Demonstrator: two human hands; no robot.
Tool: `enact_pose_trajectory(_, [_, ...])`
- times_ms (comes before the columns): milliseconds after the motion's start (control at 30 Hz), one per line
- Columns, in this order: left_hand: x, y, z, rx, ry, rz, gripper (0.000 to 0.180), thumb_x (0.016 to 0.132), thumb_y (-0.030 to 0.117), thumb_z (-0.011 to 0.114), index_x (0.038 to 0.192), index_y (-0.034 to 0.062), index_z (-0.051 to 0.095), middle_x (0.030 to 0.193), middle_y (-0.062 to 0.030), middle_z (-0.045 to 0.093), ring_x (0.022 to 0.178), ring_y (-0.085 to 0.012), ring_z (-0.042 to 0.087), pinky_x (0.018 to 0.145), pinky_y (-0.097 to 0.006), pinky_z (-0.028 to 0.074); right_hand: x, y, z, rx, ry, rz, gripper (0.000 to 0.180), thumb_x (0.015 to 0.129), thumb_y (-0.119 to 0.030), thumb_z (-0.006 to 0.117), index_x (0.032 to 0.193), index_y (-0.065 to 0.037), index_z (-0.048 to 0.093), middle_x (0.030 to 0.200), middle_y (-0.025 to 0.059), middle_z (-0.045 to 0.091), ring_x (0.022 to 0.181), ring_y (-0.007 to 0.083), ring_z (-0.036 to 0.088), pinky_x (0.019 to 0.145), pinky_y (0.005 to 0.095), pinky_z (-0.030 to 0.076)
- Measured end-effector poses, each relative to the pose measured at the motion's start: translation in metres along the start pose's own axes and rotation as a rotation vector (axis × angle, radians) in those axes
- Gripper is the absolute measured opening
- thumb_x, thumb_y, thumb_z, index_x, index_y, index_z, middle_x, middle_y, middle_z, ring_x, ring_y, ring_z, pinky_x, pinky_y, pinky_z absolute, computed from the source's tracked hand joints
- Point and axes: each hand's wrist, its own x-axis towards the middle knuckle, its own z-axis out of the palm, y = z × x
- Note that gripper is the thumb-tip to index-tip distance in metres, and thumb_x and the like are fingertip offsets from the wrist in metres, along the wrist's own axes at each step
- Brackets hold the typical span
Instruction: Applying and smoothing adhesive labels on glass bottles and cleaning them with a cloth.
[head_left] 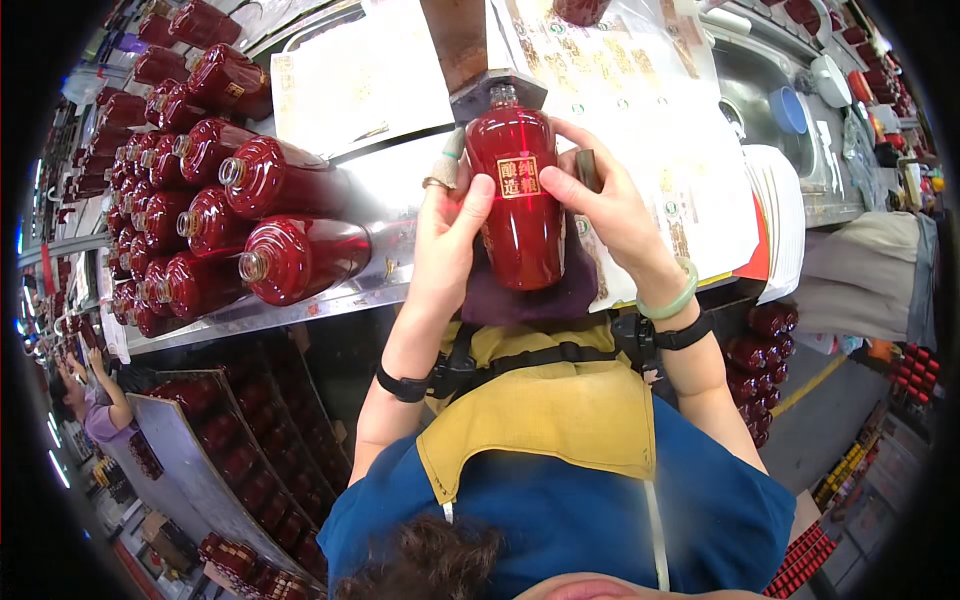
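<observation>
A red glass bottle point(522, 245) with an uncapped clear neck lies between my two hands, its mouth pointing away from me. On its front is a square gold-framed label point(518, 178). My left hand point(452, 225) is closed around the left side, thumb by the label, with greyish and tan coverings on its fingers. From the right, my right hand point(612, 215) grips the bottle, its thumb at the label's edge; one finger wears a dark covering. The neck is by a dark angular block point(500, 92), and purple cloth point(585, 280) shows beneath the bottle.
Many similar red bottles point(305, 258) lie stacked at the left, necks toward the left. White label sheets point(610, 90) cover the bench ahead. A sink point(755, 90) with a blue bowl point(788, 110) is at right. Bottle-filled racks stand below left; another person point(105, 405) is farther left.
</observation>
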Motion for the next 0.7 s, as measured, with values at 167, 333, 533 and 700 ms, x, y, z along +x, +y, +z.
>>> enact_pose_trajectory(167, [0.0, -0.003, 0.01, 0.001, 0.041, 0.016, 0.064, 0.103, 0.01, 0.064, 0.157, -0.0016, 0.031, 0.153, -0.0167, 0.049, 0.135, -0.0225, 0.053, 0.112, -0.037, 0.047, 0.001, 0.001, 0.002, 0.005, 0.007, -0.013, 0.071, 0.09, -0.016, 0.082, 0.15, -0.001, 0.047, 0.089, -0.0053, 0.044, 0.083, 0.0062, 0.043, 0.076, 0.0216, 0.04])
enact_pose_trajectory(333, [-0.002, -0.002, 0.01, 0.058, 0.047, 0.01, 0.064, 0.103, 0.012, 0.065, 0.157, -0.0021, 0.032, 0.151, -0.0166, 0.049, 0.134, -0.0228, 0.054, 0.111, -0.037, 0.047, 0.0, 0.002, 0.002, 0.025, 0.013, -0.013, 0.072, 0.09, -0.016, 0.082, 0.151, -0.001, 0.046, 0.089, -0.0055, 0.042, 0.083, 0.0063, 0.042, 0.076, 0.0217, 0.039])
enact_pose_trajectory(533, [-0.002, -0.003, 0.011, 0.085, 0.05, 0.03, 0.064, 0.103, 0.013, 0.064, 0.157, -0.002, 0.032, 0.151, -0.0165, 0.05, 0.134, -0.0225, 0.054, 0.111, -0.037, 0.046, 0.001, 0.003, 0.002, 0.017, 0.009, -0.027, 0.071, 0.091, -0.018, 0.081, 0.151, -0.001, 0.047, 0.088, -0.0056, 0.043, 0.082, 0.0063, 0.042, 0.075, 0.0218, 0.04])
enact_pose_trajectory(700, [-0.003, -0.004, 0.012, 0.094, 0.068, 0.027, 0.064, 0.104, 0.014, 0.063, 0.157, -0.0013, 0.032, 0.15, -0.0165, 0.051, 0.135, -0.0224, 0.053, 0.113, -0.039, 0.044, 0.001, 0.005, 0.002, -0.04, 0.023, -0.053, 0.07, 0.091, -0.019, 0.081, 0.15, -0.001, 0.048, 0.087, -0.0058, 0.044, 0.081, 0.006, 0.041, 0.074, 0.0218, 0.039])
